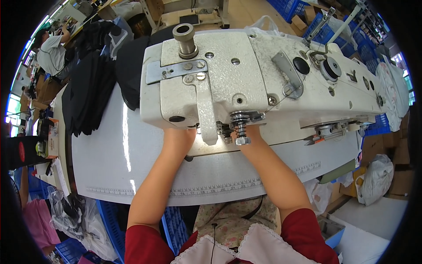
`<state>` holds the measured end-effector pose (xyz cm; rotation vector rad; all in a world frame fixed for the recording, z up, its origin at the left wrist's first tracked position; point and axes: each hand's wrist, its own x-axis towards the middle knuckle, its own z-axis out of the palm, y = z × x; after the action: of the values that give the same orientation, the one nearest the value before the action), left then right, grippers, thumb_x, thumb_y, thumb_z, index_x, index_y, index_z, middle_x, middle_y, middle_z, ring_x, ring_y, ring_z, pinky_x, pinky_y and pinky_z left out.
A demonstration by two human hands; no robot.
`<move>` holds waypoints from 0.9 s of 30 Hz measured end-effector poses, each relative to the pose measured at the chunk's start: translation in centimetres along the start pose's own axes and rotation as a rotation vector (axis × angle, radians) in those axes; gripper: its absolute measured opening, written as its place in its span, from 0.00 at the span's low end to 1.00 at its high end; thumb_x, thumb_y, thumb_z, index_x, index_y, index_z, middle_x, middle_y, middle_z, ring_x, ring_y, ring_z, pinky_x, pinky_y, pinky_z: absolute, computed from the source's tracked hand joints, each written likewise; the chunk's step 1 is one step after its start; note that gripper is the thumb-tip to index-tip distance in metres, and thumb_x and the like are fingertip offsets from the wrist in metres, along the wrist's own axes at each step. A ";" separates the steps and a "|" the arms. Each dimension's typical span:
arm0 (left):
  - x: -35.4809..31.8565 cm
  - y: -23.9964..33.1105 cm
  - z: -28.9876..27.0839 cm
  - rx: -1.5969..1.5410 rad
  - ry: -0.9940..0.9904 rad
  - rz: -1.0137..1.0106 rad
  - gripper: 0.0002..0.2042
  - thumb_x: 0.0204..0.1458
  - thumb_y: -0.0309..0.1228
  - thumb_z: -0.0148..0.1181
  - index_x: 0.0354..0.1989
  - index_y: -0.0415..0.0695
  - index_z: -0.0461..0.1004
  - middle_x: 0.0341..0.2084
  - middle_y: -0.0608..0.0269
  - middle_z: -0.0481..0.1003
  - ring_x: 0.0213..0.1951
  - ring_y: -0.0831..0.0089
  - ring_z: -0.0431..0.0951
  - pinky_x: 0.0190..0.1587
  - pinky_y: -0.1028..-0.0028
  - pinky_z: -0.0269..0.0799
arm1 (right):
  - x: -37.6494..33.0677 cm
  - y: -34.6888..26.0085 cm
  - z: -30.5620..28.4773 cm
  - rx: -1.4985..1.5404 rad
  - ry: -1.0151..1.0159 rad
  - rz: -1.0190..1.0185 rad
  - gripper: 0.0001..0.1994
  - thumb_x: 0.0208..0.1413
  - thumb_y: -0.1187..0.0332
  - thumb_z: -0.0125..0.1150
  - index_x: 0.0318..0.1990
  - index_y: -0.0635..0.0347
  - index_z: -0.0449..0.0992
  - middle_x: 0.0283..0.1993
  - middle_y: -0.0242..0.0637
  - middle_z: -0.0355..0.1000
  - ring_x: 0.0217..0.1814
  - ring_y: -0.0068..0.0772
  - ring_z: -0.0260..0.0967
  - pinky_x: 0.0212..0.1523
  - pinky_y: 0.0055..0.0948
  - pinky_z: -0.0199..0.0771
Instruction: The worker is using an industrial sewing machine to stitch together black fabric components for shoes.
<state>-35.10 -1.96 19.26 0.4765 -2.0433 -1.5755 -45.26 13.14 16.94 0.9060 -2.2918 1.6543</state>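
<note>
A white industrial sewing machine (235,86) fills the upper middle of the view, its head between me and my fingers. Both my forearms reach forward under it. My left hand (179,140) shows only the back and wrist, left of the presser lever; its fingers are hidden by the machine head. On the other side of the needle area, my right hand (251,135) is likewise covered, with little beyond the wrist visible. Whatever either hand touches cannot be seen. Dark cloth (130,66) lies behind and left of the machine head.
A pile of black fabric pieces (88,94) hangs at the left of the pale table (103,154), which has a printed ruler along its front edge. Orange-handled snips (320,139) lie under the machine arm. Blue crates (281,8) stand beyond. A person (52,55) sits far left.
</note>
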 end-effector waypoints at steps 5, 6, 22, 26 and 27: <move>0.7 5.2 0.2 0.722 -0.041 0.487 0.13 0.40 0.21 0.59 0.38 0.39 0.74 0.38 0.52 0.73 0.43 0.51 0.71 0.44 0.58 0.66 | -0.3 4.0 0.3 -0.031 -0.064 -0.027 0.07 0.35 0.77 0.57 0.23 0.54 0.77 0.21 0.37 0.72 0.26 0.43 0.70 0.27 0.42 0.67; 0.6 6.3 0.7 0.753 0.020 0.543 0.12 0.40 0.21 0.59 0.36 0.39 0.74 0.37 0.53 0.74 0.42 0.52 0.72 0.42 0.58 0.66 | -0.2 4.8 0.1 0.162 0.050 0.030 0.07 0.35 0.77 0.56 0.24 0.54 0.78 0.21 0.37 0.72 0.26 0.43 0.70 0.28 0.42 0.67; -1.4 12.3 -10.2 0.130 0.210 -0.234 0.08 0.52 0.26 0.55 0.39 0.36 0.70 0.25 0.60 0.75 0.23 0.77 0.74 0.24 0.77 0.67 | 1.6 -2.9 -5.0 -0.300 -0.557 0.264 0.21 0.61 0.72 0.39 0.63 0.57 0.53 0.60 0.40 0.60 0.61 0.36 0.58 0.58 0.36 0.65; -4.9 9.0 -17.7 0.405 0.376 -0.347 0.11 0.49 0.25 0.57 0.40 0.35 0.70 0.24 0.59 0.75 0.22 0.74 0.75 0.24 0.76 0.68 | 0.3 -0.7 -4.1 -0.625 -0.348 -0.108 0.15 0.48 0.70 0.50 0.44 0.56 0.74 0.43 0.42 0.72 0.46 0.46 0.68 0.51 0.48 0.61; -6.5 9.2 -19.7 0.484 0.409 -0.360 0.12 0.47 0.25 0.58 0.40 0.35 0.70 0.23 0.57 0.75 0.23 0.70 0.76 0.26 0.73 0.69 | 1.1 -2.8 -4.6 -0.614 -0.330 -0.135 0.15 0.48 0.70 0.50 0.44 0.56 0.74 0.43 0.42 0.72 0.46 0.46 0.68 0.51 0.48 0.61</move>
<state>-17.92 -11.34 30.76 1.2915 -2.0699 -1.0204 -45.55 16.31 21.37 1.1922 -2.6307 0.6996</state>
